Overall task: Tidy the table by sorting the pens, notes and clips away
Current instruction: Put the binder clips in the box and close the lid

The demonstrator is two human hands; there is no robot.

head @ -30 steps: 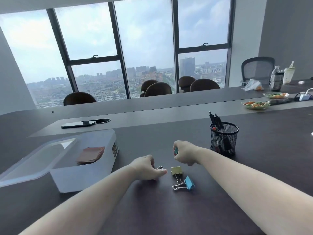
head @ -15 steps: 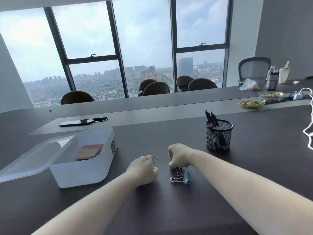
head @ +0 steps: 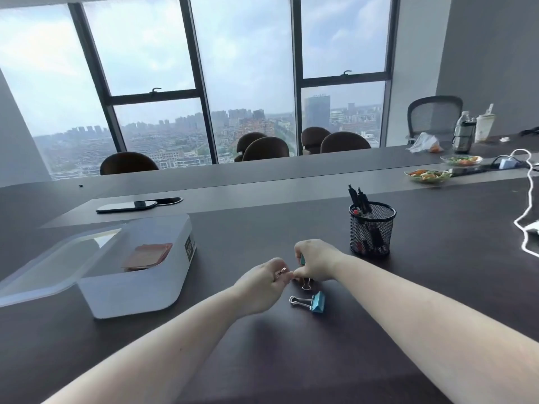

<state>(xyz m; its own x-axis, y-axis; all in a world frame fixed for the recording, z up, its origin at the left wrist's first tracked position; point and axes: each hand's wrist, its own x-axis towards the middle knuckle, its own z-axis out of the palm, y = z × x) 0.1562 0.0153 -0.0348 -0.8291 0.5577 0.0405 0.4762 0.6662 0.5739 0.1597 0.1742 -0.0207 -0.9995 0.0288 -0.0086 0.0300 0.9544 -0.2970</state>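
On the dark table my left hand is closed around a binder clip whose metal loop shows at my fingertips. My right hand touches it, closed on a teal clip, with another clip's wire handle hanging below the fingers. A blue binder clip lies loose just in front of both hands. An open white box to the left holds pink sticky notes. A black mesh cup with pens stands to the right.
The box's clear lid lies open to its left. A phone rests on the grey centre strip. Food plates, bottles and a white cable sit at the far right. Chairs line the window side.
My right hand came down over the yellow clip, which is now hidden under it. My left hand lifted with its clip and moved right until the two hands touch. The blue clip stayed put.
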